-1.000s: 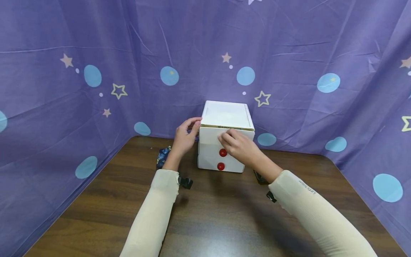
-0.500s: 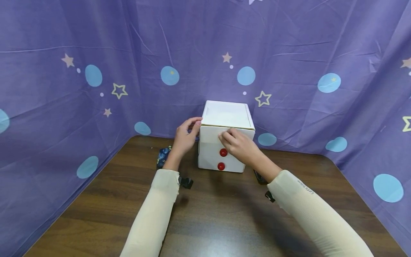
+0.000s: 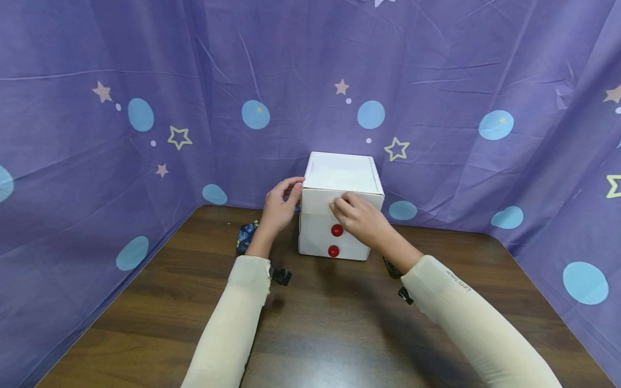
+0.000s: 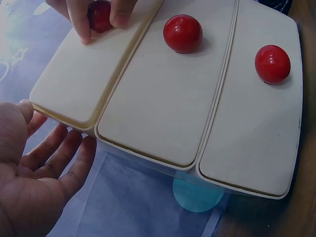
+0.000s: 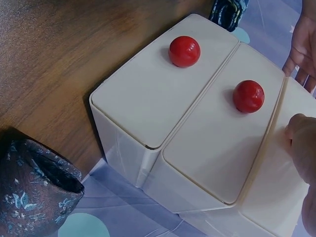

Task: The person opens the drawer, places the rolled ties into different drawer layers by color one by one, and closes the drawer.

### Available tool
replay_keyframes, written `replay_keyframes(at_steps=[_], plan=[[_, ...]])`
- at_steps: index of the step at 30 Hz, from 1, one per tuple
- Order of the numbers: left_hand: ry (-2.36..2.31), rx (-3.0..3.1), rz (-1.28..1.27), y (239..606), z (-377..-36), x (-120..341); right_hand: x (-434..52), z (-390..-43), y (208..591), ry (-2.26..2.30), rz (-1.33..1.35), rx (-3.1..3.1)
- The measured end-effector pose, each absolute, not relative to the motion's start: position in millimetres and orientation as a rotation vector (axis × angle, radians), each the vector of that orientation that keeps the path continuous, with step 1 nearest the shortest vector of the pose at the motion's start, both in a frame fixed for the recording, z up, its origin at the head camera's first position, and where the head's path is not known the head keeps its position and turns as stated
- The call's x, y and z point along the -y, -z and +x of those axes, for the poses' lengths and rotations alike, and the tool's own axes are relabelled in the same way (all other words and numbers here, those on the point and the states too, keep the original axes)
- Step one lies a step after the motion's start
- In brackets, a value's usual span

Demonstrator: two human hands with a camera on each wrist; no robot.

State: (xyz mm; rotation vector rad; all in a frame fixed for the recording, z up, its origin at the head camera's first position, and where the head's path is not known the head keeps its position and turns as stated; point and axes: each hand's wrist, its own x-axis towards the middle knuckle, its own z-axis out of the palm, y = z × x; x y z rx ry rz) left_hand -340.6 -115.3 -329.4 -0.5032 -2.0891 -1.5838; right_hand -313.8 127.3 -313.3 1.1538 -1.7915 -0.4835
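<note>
since the earlier frames the top drawer [image 3: 339, 200] has slid back in until its front sits nearly flush with the white drawer unit [image 3: 342, 172], which stands on the wooden table [image 3: 320, 323] against the purple star-printed cloth [image 3: 145, 81]. right hand [image 3: 356, 215] pinches the top drawer's red knob [image 4: 100, 15] between thumb and fingers, directly above the two lower drawers and their round red knobs [image 3: 337, 230]. left hand [image 3: 278, 207] rests open, fingers relaxed against the unit's left side.
</note>
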Motion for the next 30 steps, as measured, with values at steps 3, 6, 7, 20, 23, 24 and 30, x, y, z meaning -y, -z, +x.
replay_keyframes(at_steps=[3, 6, 7, 20, 23, 24, 30], plan=[[1.577, 2.101, -0.493, 328.6, -340.7, 113.9, -127.1, -314.8, 313.7, 0.49, 1.145, 1.775], [1.577, 2.095, -0.5, 328.4, -341.3, 113.8, -126.5, -316.2, 314.0, 0.491, 1.138, 1.765], [1.58, 2.087, -0.507, 328.6, -341.5, 114.0, -126.4, -316.7, 314.1, 0.488, 1.137, 1.765], [1.563, 2.086, -0.539, 329.8, -341.8, 118.9, -123.6, -319.6, 315.3, 0.458, 1.132, 1.741], [1.55, 2.103, -0.528, 330.2, -341.4, 119.1, -123.2, -318.0, 315.1, 0.455, 1.131, 1.751], [1.547, 2.108, -0.524, 330.3, -341.3, 119.1, -123.2, -317.2, 314.9, 0.45, 1.132, 1.759], [1.54, 2.108, -0.526, 329.8, -340.9, 118.4, -125.0, -314.2, 318.4, 0.344, 1.15, 1.792]])
